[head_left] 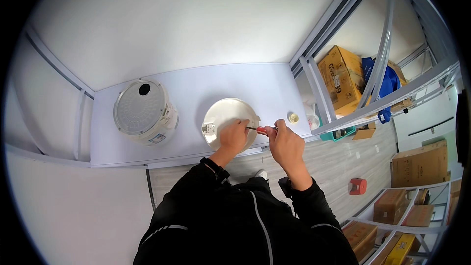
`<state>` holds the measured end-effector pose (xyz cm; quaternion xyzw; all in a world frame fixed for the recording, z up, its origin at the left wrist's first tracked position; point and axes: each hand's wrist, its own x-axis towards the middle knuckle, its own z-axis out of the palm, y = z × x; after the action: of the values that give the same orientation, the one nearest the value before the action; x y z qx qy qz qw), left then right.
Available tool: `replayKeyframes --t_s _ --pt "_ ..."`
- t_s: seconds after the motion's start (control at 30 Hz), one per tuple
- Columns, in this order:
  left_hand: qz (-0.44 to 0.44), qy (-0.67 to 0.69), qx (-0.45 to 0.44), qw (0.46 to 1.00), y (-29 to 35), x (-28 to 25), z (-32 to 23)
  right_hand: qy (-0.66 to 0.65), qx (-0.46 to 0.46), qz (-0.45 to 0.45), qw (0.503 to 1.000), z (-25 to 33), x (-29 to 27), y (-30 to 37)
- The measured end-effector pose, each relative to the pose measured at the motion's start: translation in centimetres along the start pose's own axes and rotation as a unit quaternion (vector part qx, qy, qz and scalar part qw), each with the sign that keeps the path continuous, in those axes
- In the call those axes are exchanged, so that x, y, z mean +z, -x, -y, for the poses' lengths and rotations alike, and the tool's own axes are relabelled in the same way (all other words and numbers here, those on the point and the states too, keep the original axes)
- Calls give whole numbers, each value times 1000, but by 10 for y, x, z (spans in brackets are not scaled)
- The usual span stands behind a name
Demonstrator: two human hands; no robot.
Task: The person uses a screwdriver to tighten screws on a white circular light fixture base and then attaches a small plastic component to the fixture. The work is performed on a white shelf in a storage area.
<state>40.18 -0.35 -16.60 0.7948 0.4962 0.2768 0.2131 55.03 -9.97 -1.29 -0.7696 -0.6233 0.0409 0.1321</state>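
Note:
A round cream-coloured plastic shell (226, 109), hollow side up, lies near the front edge of the white table. My right hand (287, 148) is closed round the red handle of a screwdriver (260, 130), whose thin shaft points left over the shell. Inside the shell's rim, my left hand (233, 136) has its fingers pinched together by the screwdriver's tip. Whatever those fingertips hold is too small to make out. To the right of the shell sits a small round container (293, 118) with yellowish contents.
A white cylindrical appliance (142, 110) with a round top stands on the table's left part. Metal shelving (319, 88) with a cardboard box (342, 79) and blue cloth (387, 83) rises at the right. A red stool (357, 186) and more boxed shelves stand beyond, lower right.

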Motion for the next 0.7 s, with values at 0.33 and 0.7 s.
replayKeyframes --t_s 0.33,0.7 --pt "-3 3 3 1000 1 2 2 -47 -78 -104 990 0 2 3" --pt "3 8 -2 1000 2 -2 1 -38 -127 -98 986 -4 3 7"
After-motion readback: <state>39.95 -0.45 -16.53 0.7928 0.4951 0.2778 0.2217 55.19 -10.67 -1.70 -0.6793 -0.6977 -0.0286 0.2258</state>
